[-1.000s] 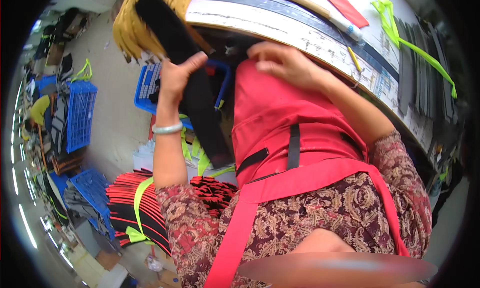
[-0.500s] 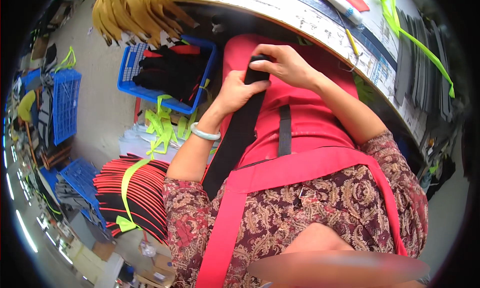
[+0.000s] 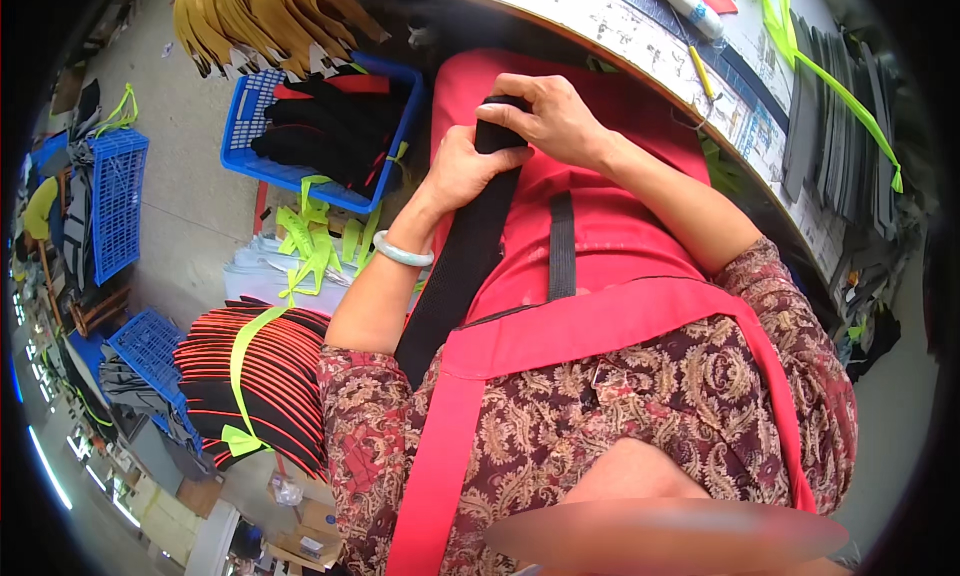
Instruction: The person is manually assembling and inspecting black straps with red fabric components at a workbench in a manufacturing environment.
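A long black fabric strip (image 3: 462, 251) lies across my lap over a red apron (image 3: 610, 201), its lower end passing under my left forearm. My left hand (image 3: 473, 168) is closed round the strip near its far end, thumb on top. Just beyond it, my right hand (image 3: 548, 116) pinches the end of the same strip, with its fingers bent over the edge. The strip's end looks folded or doubled there; the fingers hide part of it. A pale bangle (image 3: 402, 250) circles my left wrist.
A blue basket (image 3: 300, 184) with black and red pieces stands left of my lap. Below it sits a tied black-and-red bundle (image 3: 262, 371). Tan strips (image 3: 270, 21) hang off the worktable (image 3: 560, 16), which runs along the far right side with dark grey strips (image 3: 830, 116) on it.
The whole view has shifted slightly, so the basket and bundle appear a little further left. Both hands keep their hold on the black strip, with only slight finger movement.
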The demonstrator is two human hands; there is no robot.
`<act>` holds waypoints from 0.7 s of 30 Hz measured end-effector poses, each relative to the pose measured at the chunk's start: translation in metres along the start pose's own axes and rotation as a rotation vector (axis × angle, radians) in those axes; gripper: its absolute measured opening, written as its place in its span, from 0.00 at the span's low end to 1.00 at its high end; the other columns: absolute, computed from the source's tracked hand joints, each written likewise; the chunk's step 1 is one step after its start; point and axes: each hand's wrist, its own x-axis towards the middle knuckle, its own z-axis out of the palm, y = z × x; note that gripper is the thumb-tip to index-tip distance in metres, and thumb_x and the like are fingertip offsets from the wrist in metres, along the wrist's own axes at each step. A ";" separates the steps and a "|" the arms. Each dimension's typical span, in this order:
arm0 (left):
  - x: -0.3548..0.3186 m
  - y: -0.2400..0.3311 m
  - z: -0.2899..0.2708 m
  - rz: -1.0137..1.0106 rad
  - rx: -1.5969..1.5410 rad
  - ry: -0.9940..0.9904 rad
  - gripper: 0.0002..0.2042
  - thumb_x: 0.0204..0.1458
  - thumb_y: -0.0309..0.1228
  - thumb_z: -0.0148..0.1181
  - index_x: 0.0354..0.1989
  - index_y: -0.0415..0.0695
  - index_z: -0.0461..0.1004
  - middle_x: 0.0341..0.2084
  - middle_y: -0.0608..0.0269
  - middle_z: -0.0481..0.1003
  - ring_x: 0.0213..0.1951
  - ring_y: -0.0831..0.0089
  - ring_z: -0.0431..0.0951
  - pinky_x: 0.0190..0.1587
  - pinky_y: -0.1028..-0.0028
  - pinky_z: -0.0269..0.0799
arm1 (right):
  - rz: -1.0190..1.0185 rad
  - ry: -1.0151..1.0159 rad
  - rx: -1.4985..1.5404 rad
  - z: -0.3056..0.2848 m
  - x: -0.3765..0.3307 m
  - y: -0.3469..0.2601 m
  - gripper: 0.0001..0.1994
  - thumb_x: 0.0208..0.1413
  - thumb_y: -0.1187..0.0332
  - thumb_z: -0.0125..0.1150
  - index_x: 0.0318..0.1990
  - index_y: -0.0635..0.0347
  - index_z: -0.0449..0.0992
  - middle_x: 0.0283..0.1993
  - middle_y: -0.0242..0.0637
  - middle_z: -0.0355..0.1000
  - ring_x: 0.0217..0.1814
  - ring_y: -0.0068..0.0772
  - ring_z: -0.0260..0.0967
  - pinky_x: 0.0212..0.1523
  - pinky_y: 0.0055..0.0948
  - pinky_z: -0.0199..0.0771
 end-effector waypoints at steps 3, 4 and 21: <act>0.001 -0.006 -0.003 -0.056 0.027 0.010 0.09 0.46 0.30 0.68 0.32 0.38 0.79 0.22 0.70 0.76 0.24 0.82 0.74 0.28 0.79 0.68 | 0.078 -0.046 -0.006 0.001 0.006 -0.003 0.17 0.55 0.55 0.60 0.34 0.63 0.77 0.27 0.50 0.72 0.28 0.49 0.69 0.30 0.39 0.68; 0.001 -0.005 -0.004 -0.053 0.010 0.010 0.09 0.46 0.30 0.68 0.32 0.39 0.79 0.21 0.70 0.76 0.24 0.82 0.74 0.28 0.78 0.68 | 0.067 -0.038 0.045 0.003 0.007 -0.002 0.16 0.56 0.56 0.61 0.33 0.64 0.76 0.23 0.45 0.68 0.25 0.37 0.63 0.28 0.34 0.65; 0.001 0.002 0.004 0.010 0.103 -0.012 0.10 0.51 0.34 0.67 0.28 0.39 0.78 0.22 0.72 0.75 0.25 0.85 0.73 0.27 0.81 0.67 | -0.109 0.068 -0.097 0.003 0.004 0.007 0.14 0.60 0.61 0.57 0.31 0.64 0.75 0.23 0.41 0.70 0.23 0.42 0.64 0.28 0.32 0.68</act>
